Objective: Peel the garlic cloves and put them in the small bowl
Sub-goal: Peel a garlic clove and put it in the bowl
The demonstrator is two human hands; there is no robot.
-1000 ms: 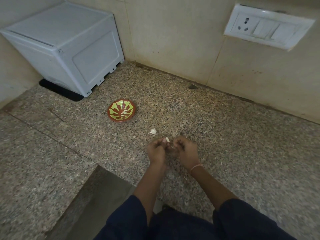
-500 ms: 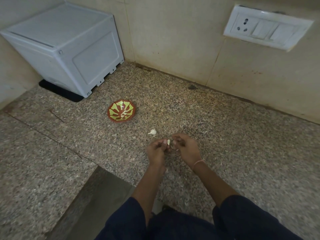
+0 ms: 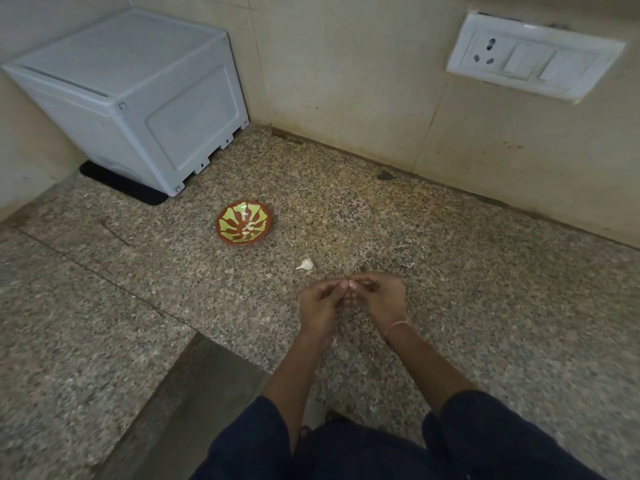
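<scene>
My left hand (image 3: pixel 320 301) and my right hand (image 3: pixel 382 296) meet just above the speckled granite counter (image 3: pixel 485 289), fingertips together. Between them they pinch a small pale garlic clove (image 3: pixel 350 285), mostly hidden by the fingers. One unpeeled white garlic clove (image 3: pixel 306 264) lies on the counter just beyond my left hand. Further back and to the left stands the small red bowl (image 3: pixel 221 224) with a yellow-green pattern, and a few pale peeled cloves (image 3: pixel 250 228) lie inside it.
A grey-white plastic box (image 3: pixel 131 95) on a black mat fills the back left corner. Tiled walls close the back, with a white socket and switch plate (image 3: pixel 533 69) at upper right. The counter edge steps down at lower left (image 3: pixel 194 341).
My fingers have drawn closer together over the clove, so less of it shows now. Both hands stay in the same spot above the counter.
</scene>
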